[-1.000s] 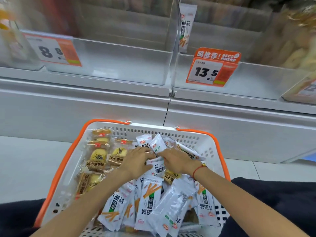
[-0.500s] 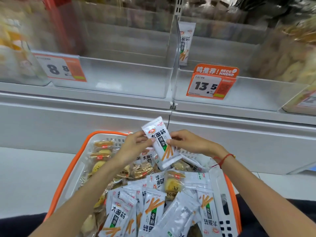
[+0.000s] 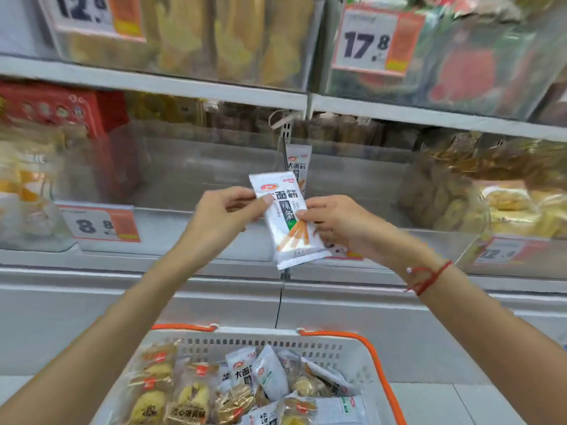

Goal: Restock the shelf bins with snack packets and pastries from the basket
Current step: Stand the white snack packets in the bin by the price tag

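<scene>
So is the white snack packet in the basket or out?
Out: both hands hold the snack packet up by the shelf, above the basket.

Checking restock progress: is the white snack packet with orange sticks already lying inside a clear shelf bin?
No, the left hand and right hand hold the white snack packet up before the bins.

glossy foil snack packet (image 3: 287, 219); clear plastic bins (image 3: 190, 185); perforated plastic basket (image 3: 343, 354).

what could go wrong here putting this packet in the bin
Both hands, left hand and right hand, pinch the white snack packet only by its edges, so that light grip could slip and drop it. It could also land in the 8.8 bin instead of beside the matching packet to its right.
</scene>
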A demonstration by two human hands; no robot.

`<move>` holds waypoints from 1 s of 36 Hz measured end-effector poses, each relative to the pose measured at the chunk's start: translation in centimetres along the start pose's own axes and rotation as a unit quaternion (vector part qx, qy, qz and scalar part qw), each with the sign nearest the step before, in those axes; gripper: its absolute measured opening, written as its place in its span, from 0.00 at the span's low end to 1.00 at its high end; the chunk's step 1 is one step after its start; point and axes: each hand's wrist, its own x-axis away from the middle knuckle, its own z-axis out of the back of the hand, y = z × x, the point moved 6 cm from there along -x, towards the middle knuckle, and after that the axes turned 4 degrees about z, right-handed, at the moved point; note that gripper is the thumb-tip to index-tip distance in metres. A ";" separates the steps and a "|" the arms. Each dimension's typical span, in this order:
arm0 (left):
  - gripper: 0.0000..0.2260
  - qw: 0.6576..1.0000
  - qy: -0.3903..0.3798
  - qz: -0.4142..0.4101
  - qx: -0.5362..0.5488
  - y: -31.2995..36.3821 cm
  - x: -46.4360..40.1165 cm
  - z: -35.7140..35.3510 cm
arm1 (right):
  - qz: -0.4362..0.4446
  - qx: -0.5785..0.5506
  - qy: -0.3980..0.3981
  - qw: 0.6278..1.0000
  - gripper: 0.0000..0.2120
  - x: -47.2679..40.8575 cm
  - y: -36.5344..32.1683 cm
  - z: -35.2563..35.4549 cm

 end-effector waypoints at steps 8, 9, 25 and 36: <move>0.10 0.992 -0.004 0.020 -0.122 -0.3 -7.7 -1.7 | -0.113 -0.082 0.026 0.990 0.11 -1.7 -0.9 8.1; 0.11 0.991 -0.012 0.025 -0.128 -0.7 -8.3 -2.2 | -0.116 -0.080 0.043 0.989 0.11 -2.4 -0.6 8.9; 0.08 0.987 -0.148 0.038 0.058 -2.3 -9.5 -4.2 | -0.009 0.201 0.113 0.973 0.04 -18.6 4.4 9.5; 0.08 0.987 -0.138 0.040 0.068 -2.3 -9.5 -4.2 | 0.059 0.368 0.202 0.906 0.17 -20.7 6.3 10.8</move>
